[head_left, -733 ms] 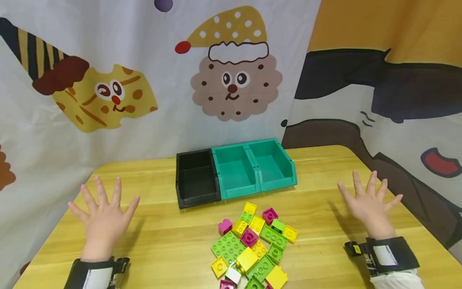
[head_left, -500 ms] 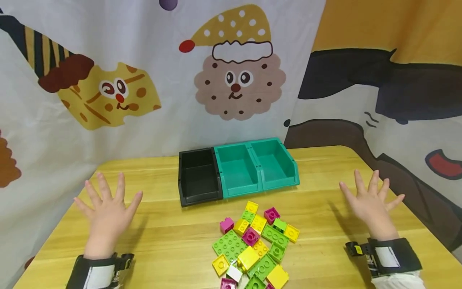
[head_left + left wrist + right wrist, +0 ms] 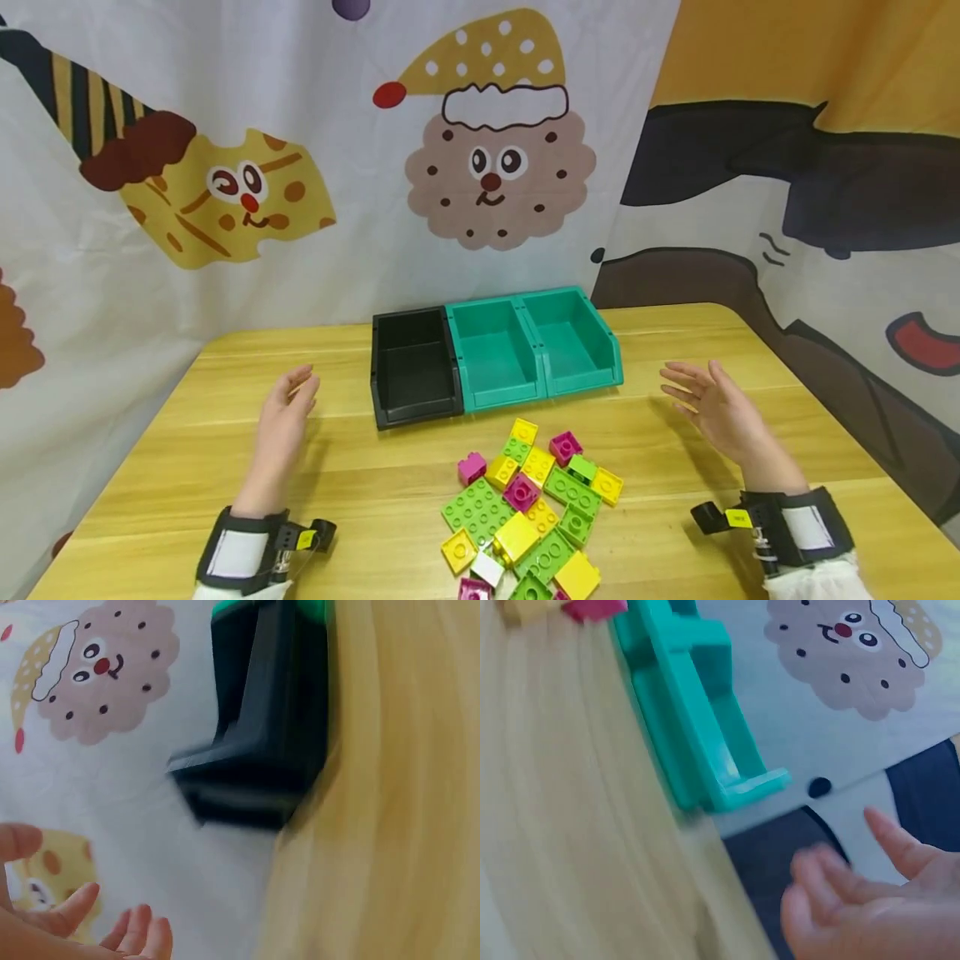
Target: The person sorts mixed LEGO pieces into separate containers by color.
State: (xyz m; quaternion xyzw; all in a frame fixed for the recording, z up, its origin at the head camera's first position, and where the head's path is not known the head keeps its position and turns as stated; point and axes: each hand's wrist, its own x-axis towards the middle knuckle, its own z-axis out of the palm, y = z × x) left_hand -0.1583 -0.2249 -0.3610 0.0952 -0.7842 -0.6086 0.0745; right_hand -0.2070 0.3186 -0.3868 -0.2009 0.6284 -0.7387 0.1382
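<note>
My left hand (image 3: 281, 425) hovers over the left part of the table, turned on its side, its fingers loosely bent around nothing. On the other side, my right hand (image 3: 723, 417) is held above the wood with its palm facing inward and fingers relaxed, also holding nothing. Between the hands lies a loose pile of toy building bricks in green, yellow, magenta and white, among them a green brick plate (image 3: 478, 510), a yellow brick (image 3: 516, 537) and a magenta brick (image 3: 472, 468). Both hands are apart from the bricks. The left wrist view shows the left fingers (image 3: 135, 930) slightly spread.
Behind the bricks stand a black bin (image 3: 415, 367) and two joined teal bins, the left teal bin (image 3: 497, 350) and the right teal bin (image 3: 573, 337). A printed cloth (image 3: 352, 250) hangs along the back edge of the wooden table (image 3: 360, 517).
Both hands have turned from spread, palm-down poses to sideways ones, with fingers now relaxed. They have also come slightly inward. The bricks and bins have not moved.
</note>
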